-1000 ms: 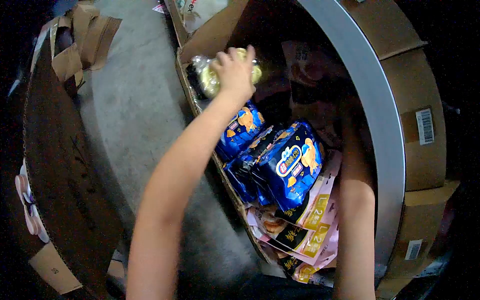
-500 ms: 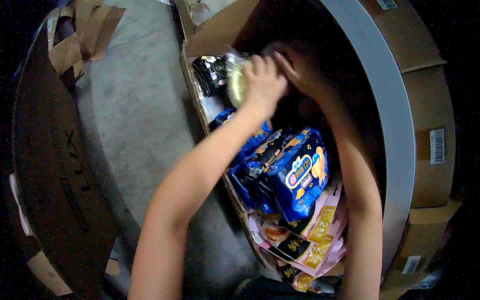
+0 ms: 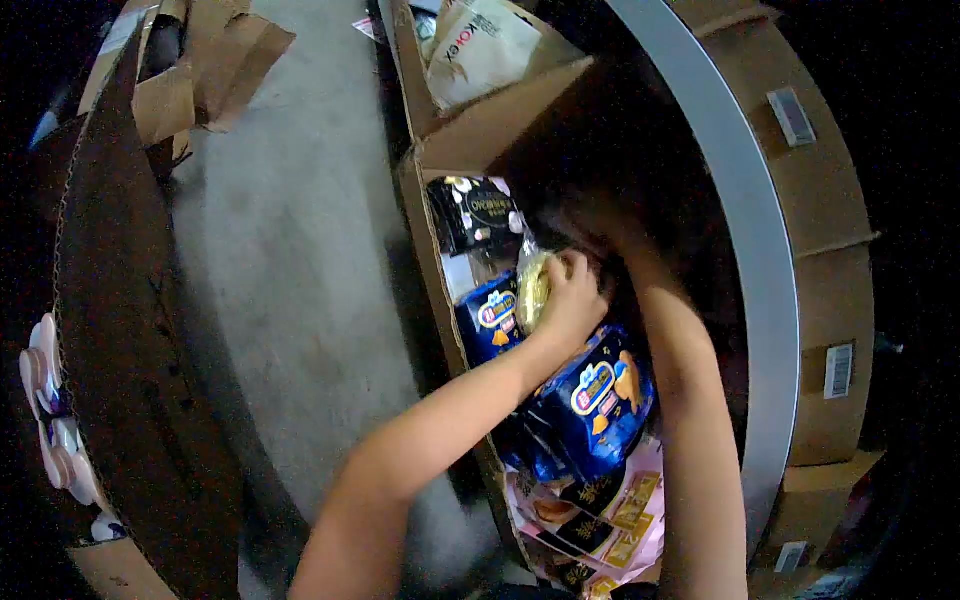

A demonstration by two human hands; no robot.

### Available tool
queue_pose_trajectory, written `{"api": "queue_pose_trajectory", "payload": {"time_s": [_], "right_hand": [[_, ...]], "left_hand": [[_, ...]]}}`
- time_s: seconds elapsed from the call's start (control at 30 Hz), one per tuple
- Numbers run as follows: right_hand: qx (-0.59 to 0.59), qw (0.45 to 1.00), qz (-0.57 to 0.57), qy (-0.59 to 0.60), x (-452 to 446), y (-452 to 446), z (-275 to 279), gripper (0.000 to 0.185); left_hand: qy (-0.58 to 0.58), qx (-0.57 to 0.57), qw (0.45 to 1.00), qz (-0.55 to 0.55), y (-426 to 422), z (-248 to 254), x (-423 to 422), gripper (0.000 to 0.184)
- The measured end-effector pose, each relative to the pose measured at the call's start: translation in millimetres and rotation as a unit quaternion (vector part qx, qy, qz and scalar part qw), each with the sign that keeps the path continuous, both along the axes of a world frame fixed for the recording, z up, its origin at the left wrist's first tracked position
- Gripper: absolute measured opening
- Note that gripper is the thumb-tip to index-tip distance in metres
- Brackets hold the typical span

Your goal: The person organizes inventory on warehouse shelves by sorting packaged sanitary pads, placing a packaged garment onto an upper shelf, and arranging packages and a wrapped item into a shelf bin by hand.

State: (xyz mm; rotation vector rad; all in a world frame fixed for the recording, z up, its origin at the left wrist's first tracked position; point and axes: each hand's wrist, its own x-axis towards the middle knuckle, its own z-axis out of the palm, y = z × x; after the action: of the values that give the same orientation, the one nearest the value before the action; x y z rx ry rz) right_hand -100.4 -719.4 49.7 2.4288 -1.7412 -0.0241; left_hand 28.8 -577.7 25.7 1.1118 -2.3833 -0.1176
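My left hand [image 3: 574, 298] is closed on a yellow item in clear plastic wrap [image 3: 535, 295], above the packs in a cardboard box. Its exact kind does not show. Farther back on the right, my right hand [image 3: 598, 222] is in deep shadow and blurred, so its fingers cannot be made out. Beneath my left hand lie a blue pack [image 3: 490, 318] and a larger blue pack [image 3: 590, 405] with orange pictures. A black pack with flower prints [image 3: 478, 212] lies at the box's far left. Pink packs [image 3: 600, 530] fill the near end.
The box's cardboard side [image 3: 440, 260] borders a grey floor [image 3: 300, 270]. Behind it stands another box with a white Kotex pack [image 3: 485, 50]. A curved grey metal beam [image 3: 765, 250] runs along the right, with labelled cartons [image 3: 835, 330] beyond. Torn cardboard [image 3: 230, 60] lies upper left.
My left hand has brought the yellow wrapped item nearer, from beside the black pack to over the blue packs. The view has shifted, showing more of the box behind.
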Motion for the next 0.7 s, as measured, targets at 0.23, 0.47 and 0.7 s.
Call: {"api": "queue_pose_trajectory", "payload": {"time_s": [0.23,0.47,0.7], "right_hand": [[0.009,0.995,-0.017,-0.096,-5.7,32.4,21.8,0.045],[0.051,0.995,0.009,-0.082,14.0,26.3,-4.8,0.050],[0.067,0.993,0.015,-0.099,24.0,18.7,1.6,0.056]], "left_hand": [[0.065,-0.001,0.998,0.004,-0.2,-17.7,-7.1,0.027],[0.094,-0.042,0.995,0.009,1.6,-24.5,-7.5,0.025],[0.160,-0.082,0.983,0.027,-1.0,-29.6,-13.0,0.025]]}}
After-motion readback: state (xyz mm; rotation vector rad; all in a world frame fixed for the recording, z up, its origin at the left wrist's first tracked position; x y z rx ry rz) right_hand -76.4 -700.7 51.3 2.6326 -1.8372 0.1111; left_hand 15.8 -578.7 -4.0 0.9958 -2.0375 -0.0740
